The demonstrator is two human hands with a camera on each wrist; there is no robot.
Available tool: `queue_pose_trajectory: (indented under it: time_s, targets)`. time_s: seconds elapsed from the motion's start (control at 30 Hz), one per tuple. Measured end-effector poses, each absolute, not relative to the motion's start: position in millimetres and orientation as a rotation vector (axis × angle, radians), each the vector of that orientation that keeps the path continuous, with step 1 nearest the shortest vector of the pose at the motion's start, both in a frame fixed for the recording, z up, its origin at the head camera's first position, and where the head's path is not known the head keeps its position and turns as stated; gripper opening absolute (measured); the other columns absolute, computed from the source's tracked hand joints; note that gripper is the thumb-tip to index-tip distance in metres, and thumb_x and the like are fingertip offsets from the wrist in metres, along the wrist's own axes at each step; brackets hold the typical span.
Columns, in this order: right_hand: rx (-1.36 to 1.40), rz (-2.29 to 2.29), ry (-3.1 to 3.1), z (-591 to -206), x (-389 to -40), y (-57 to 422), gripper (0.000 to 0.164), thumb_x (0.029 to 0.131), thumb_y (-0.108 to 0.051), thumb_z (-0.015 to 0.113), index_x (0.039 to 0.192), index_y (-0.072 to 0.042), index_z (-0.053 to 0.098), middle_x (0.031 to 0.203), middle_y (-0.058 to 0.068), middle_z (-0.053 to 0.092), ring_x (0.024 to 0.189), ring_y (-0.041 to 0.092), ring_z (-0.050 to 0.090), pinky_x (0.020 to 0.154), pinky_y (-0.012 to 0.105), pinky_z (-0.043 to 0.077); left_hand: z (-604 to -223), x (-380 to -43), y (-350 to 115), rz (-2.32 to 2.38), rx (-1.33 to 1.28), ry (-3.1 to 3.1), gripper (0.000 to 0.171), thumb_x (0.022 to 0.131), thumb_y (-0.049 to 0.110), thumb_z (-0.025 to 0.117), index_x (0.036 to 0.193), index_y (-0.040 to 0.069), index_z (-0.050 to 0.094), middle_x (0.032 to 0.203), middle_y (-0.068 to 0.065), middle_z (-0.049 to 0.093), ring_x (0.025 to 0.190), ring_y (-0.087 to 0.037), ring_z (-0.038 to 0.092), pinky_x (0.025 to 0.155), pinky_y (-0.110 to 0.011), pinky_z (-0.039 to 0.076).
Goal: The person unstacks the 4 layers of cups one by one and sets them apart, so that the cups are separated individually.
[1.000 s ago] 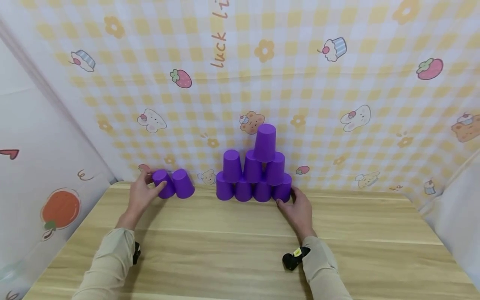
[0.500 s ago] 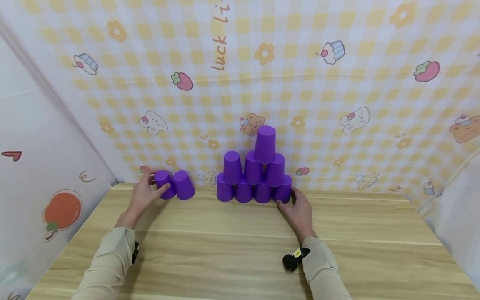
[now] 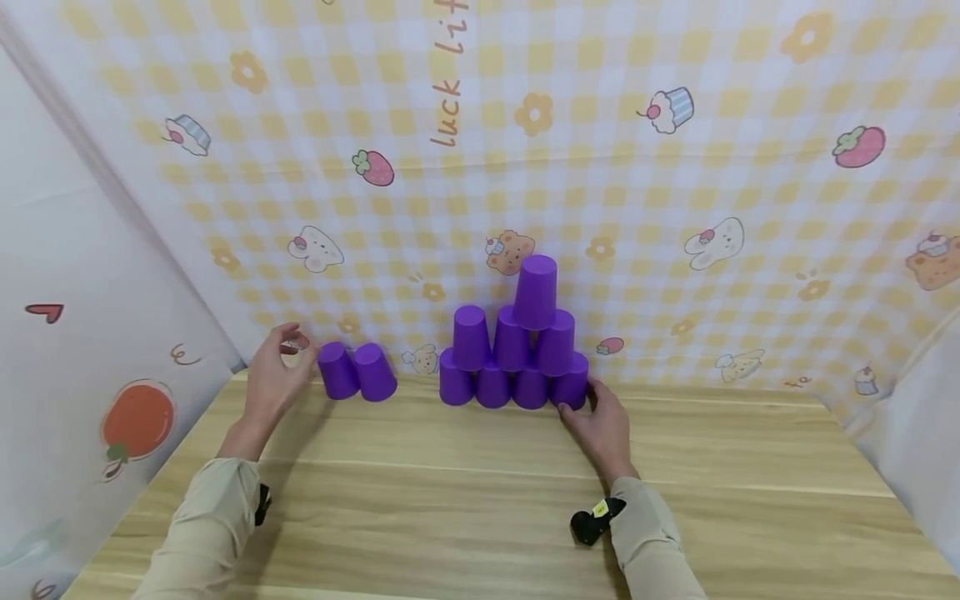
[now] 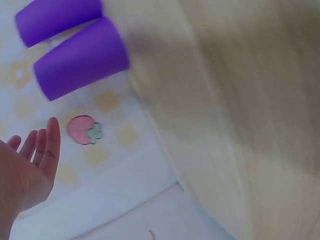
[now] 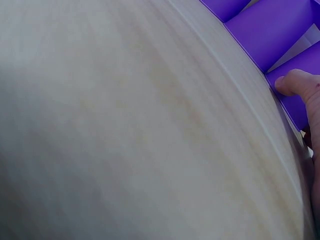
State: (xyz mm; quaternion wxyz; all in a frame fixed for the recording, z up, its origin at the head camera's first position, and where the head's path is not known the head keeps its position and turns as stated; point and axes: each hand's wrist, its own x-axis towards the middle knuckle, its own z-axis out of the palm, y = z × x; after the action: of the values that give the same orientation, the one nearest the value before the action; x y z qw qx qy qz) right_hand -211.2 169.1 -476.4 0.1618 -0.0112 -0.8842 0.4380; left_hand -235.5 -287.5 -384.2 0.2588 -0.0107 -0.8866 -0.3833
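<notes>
Two upside-down purple cups stand side by side at the left, one the leftmost cup (image 3: 338,372) and the other the cup to its right (image 3: 376,373). My left hand (image 3: 276,371) is raised just left of that leftmost cup, apart from it, its fingers loose and holding nothing. A pyramid of purple cups rises near the wall: several in the bottom row, three above, and a single top cup (image 3: 536,292) over the right pair. My right hand (image 3: 603,425) grips the bottom-right cup (image 3: 570,382) low at its side, the thumb (image 5: 289,83) on its front.
The wooden table (image 3: 420,500) spreads in front of the cups. Behind them hangs a yellow checked cloth (image 3: 645,208) with printed pictures, close to the pyramid. A white cloth (image 3: 82,217) closes off the left side.
My left hand has let go of the leftmost cup and drawn away to the left. The right hand keeps its grip at the pyramid's corner. The cups stand as before.
</notes>
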Motion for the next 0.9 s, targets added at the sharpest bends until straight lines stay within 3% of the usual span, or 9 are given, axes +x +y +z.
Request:
queue_pose_trajectory:
  time_s: [0.13, 0.23, 0.43, 0.63, 0.9]
  targets:
    - [-0.031, 1.243, -2.524, -477.3, -211.2, 169.4, 0.063, 0.077, -0.026, 0.076, 0.129, -0.001, 0.05, 0.125, 0.017, 0.055, 0.114, 0.031, 0.053, 0.097, 0.038, 0.043, -372.7, -234.2, -278.2, -1.05, -0.07, -2.292, 0.042, 0.088, 0.027, 0.061, 0.119, -0.002, 0.054, 0.109, -0.017, 0.06, 0.089, -0.029, 0.056, 0.065, -0.016, 0.043]
    - [-0.031, 1.239, -2.523, -477.7, -211.4, 169.1, 0.063, 0.076, -0.025, 0.076, 0.128, 0.0, 0.05, 0.125, 0.018, 0.055, 0.114, 0.032, 0.053, 0.097, 0.039, 0.043, -361.5, -233.8, -266.8, -1.058, -0.123, -2.221, 0.037, 0.087, 0.024, 0.064, 0.113, -0.001, 0.057, 0.103, -0.015, 0.061, 0.084, -0.027, 0.056, 0.06, -0.011, 0.044]
    - [-0.026, 1.234, -2.535, -479.4, -212.7, 168.1, 0.064, 0.076, -0.025, 0.076, 0.129, 0.0, 0.049, 0.125, 0.019, 0.054, 0.114, 0.032, 0.052, 0.097, 0.039, 0.043, -332.9, -234.5, -240.1, -1.088, -0.295, -2.101, 0.029, 0.084, 0.013, 0.067, 0.107, -0.002, 0.06, 0.104, -0.016, 0.061, 0.092, -0.028, 0.057, 0.067, -0.014, 0.048]
    - [-0.024, 1.229, -2.536, -479.0, -213.5, 166.9, 0.063, 0.076, -0.024, 0.076, 0.128, 0.001, 0.049, 0.125, 0.02, 0.054, 0.114, 0.032, 0.053, 0.097, 0.039, 0.043, -297.5, -222.6, -202.1, -1.235, -0.384, -2.002, 0.024, 0.086, 0.004, 0.064, 0.108, -0.004, 0.06, 0.107, -0.014, 0.062, 0.091, -0.019, 0.056, 0.07, -0.017, 0.05]
    - [-0.035, 1.238, -2.519, -477.1, -212.6, 167.9, 0.063, 0.075, -0.023, 0.077, 0.128, 0.001, 0.05, 0.125, 0.02, 0.055, 0.114, 0.032, 0.052, 0.097, 0.038, 0.043, -260.5, -198.1, -152.2, -1.325, -0.559, -1.991, 0.027, 0.085, -0.004, 0.061, 0.109, -0.013, 0.055, 0.108, -0.025, 0.059, 0.099, -0.035, 0.056, 0.082, -0.042, 0.052]
